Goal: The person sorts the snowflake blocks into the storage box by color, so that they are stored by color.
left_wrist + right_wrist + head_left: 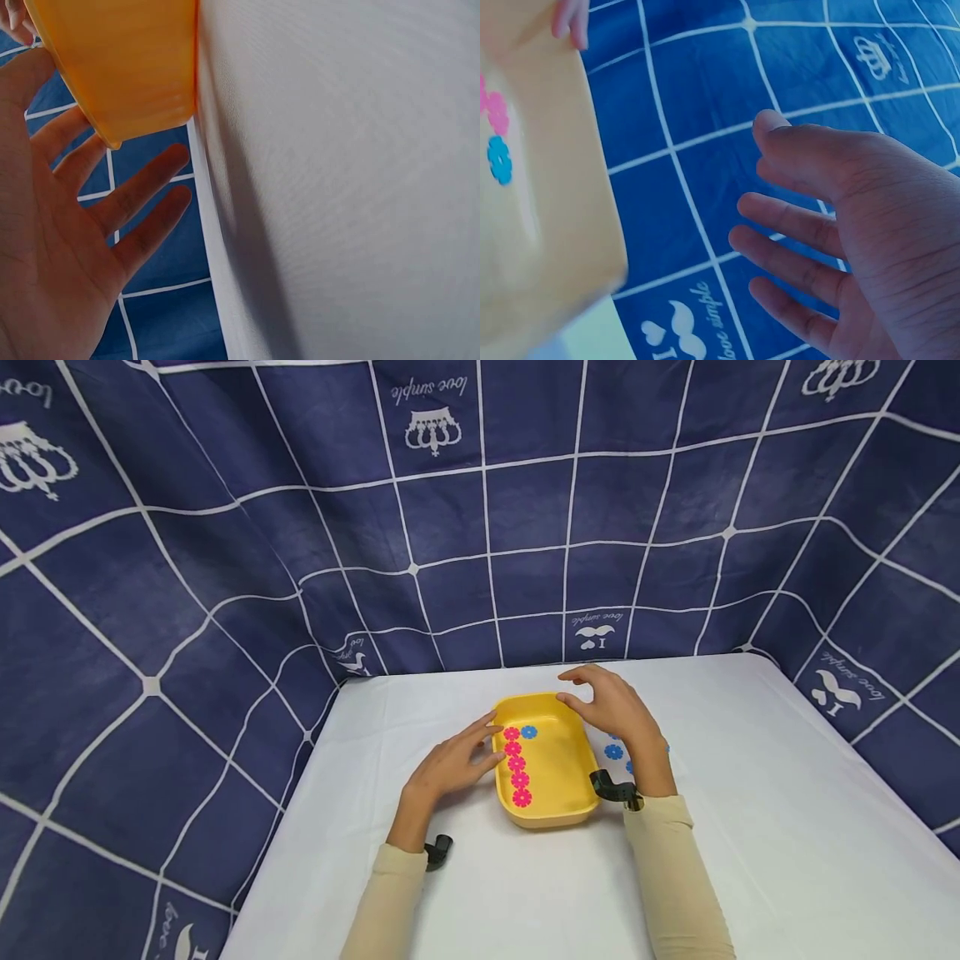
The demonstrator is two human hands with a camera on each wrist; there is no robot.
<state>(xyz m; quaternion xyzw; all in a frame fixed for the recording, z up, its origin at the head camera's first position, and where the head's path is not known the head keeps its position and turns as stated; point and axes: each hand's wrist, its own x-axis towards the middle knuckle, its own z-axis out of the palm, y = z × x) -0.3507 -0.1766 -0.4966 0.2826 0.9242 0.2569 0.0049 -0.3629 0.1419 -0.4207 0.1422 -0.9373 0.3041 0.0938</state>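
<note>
A yellow plastic tray (561,777) stands on the white-covered table. Inside it, several pink snowflake-shaped discs (517,763) form a line along the left side, and one blue disc (528,732) lies beside the top one. My left hand (452,762) is at the tray's left rim, its fingers spread; in the left wrist view the thumb and some fingers meet the rim. Over the far right corner hovers my right hand (611,706), fingers loosely bent. The right wrist view shows that hand (855,217) holding nothing, apart from the tray wall (592,187).
More blue discs (613,752) lie on the table right of the tray, partly hidden by the right forearm. A white cloth (765,793) covers the table. Dark blue checked curtains (525,510) hang at its back and sides. Each wrist wears a black camera mount (611,787).
</note>
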